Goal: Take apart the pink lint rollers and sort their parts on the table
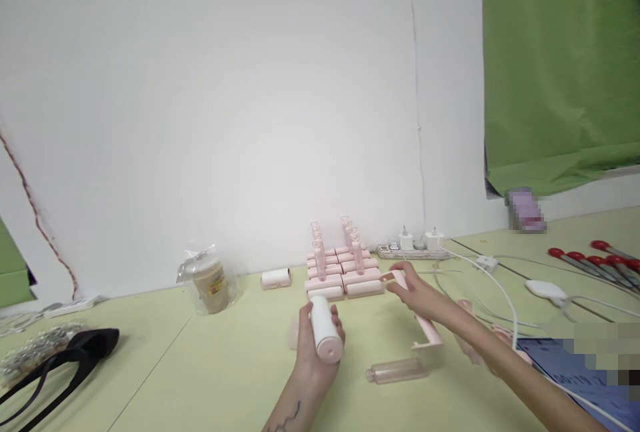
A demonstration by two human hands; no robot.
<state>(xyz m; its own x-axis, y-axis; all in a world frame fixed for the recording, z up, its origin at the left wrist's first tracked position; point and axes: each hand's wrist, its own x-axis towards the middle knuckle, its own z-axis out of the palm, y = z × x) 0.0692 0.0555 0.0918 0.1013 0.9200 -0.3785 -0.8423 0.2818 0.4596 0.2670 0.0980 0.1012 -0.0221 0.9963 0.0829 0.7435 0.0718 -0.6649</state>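
Observation:
My left hand is wrapped around a white lint roll with a pink end cap, tilted so that the cap faces me. Over to the right, my right hand grips the upper end of a pink plastic frame; my forearm crosses in front of part of it. Below the frame, a clear pinkish handle lies on its side on the table. Just past my hands stand rows of pink lint rollers, several with clear handles and hooks pointing up.
A bagged drink cup and another white roll stand near the wall. At left are black straps. A power strip, white cables, red-ended tools and a tablet-like screen occupy the right side.

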